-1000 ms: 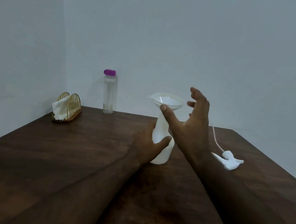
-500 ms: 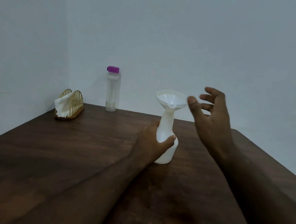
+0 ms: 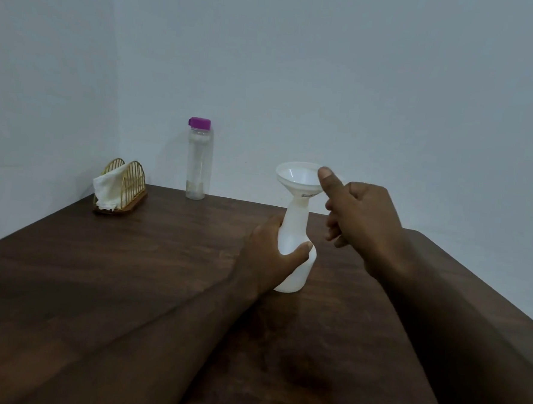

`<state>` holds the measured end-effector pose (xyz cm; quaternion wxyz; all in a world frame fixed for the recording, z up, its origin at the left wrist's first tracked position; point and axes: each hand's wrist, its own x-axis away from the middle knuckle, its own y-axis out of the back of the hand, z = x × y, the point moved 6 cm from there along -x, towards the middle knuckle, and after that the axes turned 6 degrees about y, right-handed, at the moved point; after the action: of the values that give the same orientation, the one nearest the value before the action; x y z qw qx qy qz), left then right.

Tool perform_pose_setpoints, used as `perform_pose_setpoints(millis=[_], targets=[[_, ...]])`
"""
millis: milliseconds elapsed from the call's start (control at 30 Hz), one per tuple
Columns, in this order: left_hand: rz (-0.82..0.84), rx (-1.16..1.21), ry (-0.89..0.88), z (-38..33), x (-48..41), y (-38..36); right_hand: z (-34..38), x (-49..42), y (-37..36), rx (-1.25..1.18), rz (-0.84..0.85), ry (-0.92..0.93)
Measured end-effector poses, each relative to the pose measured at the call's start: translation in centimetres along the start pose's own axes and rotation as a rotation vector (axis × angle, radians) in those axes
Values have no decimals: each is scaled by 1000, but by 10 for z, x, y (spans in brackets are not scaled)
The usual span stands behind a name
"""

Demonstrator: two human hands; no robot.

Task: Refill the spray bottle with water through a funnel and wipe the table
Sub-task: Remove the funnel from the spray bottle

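Observation:
The white spray bottle point(image 3: 297, 266) stands without its head on the dark wooden table point(image 3: 99, 269), right of centre. A white funnel point(image 3: 296, 180) sits in its neck. My left hand point(image 3: 268, 258) grips the bottle's lower body. My right hand point(image 3: 359, 218) is at the funnel's right side, thumb up against the rim and fingers curled below it. A clear water bottle point(image 3: 197, 166) with a purple cap stands shut at the table's far edge by the wall. The spray head is not in view.
A gold wire holder point(image 3: 132, 182) with a white cloth point(image 3: 107, 189) in it stands at the far left corner. Walls close off the table's back and left. The table's right edge runs behind my right forearm.
My right hand had drawn away from the funnel with fingers spread; now it is back at the rim with fingers curled. The view shifted left, and the spray head is out of sight.

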<state>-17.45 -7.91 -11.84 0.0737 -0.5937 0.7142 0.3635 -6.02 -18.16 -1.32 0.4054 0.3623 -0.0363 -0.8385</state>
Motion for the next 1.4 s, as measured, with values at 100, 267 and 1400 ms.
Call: perform_pose_setpoints(millis=[100, 267, 1400], targets=[[11, -4, -12, 0, 1, 0, -2, -7, 0, -81, 23, -90], [21, -10, 8, -2, 1, 1, -7, -20, 5, -107, 130, -249], [44, 10, 11, 5, 1, 0, -23, -29, -4, -395, 202, -197]])
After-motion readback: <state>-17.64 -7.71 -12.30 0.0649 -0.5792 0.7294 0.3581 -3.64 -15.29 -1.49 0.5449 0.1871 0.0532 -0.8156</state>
